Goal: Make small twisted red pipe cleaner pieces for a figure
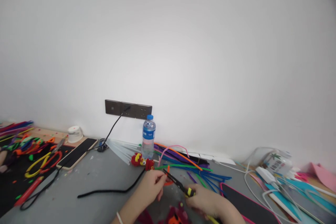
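My left hand is closed in a pinch, its fingertips at an orange pipe cleaner that bends past them. My right hand grips scissors with dark blades and yellow-and-black handles. Their tips point up and left, close to the left fingertips; whether they touch the orange piece I cannot tell. Just beyond the left hand lies a red-and-yellow fuzzy figure. Below both hands, a red and orange fuzzy piece is cut off by the bottom edge. A black pipe cleaner stretches out leftward.
A water bottle stands near the wall, beside several coloured pipe cleaners and pale strips. Leftward are a phone, red-and-yellow-handled scissors and a red stick-like tool. A pink-edged dark pad and white cables lie right.
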`<control>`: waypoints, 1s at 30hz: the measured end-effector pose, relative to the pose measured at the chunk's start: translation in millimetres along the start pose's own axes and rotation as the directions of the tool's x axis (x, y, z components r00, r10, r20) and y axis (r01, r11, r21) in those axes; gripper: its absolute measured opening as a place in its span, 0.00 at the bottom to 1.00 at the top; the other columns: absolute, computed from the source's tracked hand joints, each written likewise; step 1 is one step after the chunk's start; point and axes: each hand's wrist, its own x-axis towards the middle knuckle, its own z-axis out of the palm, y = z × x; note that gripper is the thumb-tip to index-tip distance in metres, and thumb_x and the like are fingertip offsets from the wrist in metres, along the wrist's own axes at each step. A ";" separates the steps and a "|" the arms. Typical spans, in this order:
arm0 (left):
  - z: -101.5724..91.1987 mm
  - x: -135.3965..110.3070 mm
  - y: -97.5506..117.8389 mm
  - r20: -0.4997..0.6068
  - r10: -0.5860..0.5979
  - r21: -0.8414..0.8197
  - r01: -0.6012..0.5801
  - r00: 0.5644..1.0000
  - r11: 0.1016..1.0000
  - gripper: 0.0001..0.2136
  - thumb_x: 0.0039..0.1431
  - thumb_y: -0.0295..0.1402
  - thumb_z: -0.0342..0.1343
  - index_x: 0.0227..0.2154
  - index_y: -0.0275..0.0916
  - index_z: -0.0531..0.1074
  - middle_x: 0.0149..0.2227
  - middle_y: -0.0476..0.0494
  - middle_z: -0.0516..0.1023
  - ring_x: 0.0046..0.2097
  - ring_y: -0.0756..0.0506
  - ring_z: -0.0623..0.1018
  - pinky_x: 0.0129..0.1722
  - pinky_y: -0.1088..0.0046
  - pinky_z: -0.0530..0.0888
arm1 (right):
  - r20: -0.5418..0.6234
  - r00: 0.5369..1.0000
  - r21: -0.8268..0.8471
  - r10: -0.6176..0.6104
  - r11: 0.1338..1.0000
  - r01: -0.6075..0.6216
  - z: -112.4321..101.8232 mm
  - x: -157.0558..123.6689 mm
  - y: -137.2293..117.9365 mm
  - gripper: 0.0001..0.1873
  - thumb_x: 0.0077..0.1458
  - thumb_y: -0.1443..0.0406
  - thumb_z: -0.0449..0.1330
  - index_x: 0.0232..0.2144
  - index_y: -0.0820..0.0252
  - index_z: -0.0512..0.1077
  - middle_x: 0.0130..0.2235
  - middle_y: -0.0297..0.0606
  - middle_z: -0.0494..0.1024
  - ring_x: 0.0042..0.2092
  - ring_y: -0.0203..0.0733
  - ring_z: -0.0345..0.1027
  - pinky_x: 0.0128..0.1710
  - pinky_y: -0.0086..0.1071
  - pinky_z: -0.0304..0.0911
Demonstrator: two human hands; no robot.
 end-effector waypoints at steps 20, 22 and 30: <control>-32.6 2.9 2.5 -0.209 0.054 -0.056 -0.067 0.976 0.996 0.22 0.60 0.49 0.45 0.34 0.35 0.74 0.18 0.55 0.62 0.23 0.49 0.64 0.26 0.74 0.62 | -0.075 0.997 0.081 0.037 0.996 -0.031 -17.0 3.5 30.0 0.05 0.41 0.66 0.56 0.26 0.57 0.67 0.13 0.23 0.59 0.16 0.33 0.52 0.19 0.27 0.49; -35.2 3.1 -0.3 -0.295 0.054 -0.059 -0.074 0.954 0.995 0.20 0.59 0.46 0.47 0.40 0.36 0.75 0.23 0.51 0.68 0.28 0.47 0.68 0.30 0.73 0.66 | -0.115 0.992 0.042 0.045 0.998 -0.040 -17.9 6.1 31.9 0.08 0.42 0.65 0.58 0.29 0.57 0.69 0.15 0.25 0.62 0.19 0.35 0.56 0.21 0.28 0.52; -30.2 0.9 1.7 -0.189 0.169 -0.041 -0.180 0.967 0.983 0.17 0.56 0.30 0.47 0.46 0.36 0.73 0.34 0.45 0.76 0.32 0.47 0.71 0.36 0.71 0.69 | -0.331 0.923 0.216 -0.196 0.937 0.276 -23.4 5.1 13.4 0.20 0.45 0.55 0.55 0.38 0.62 0.68 0.17 0.24 0.61 0.20 0.35 0.57 0.25 0.30 0.56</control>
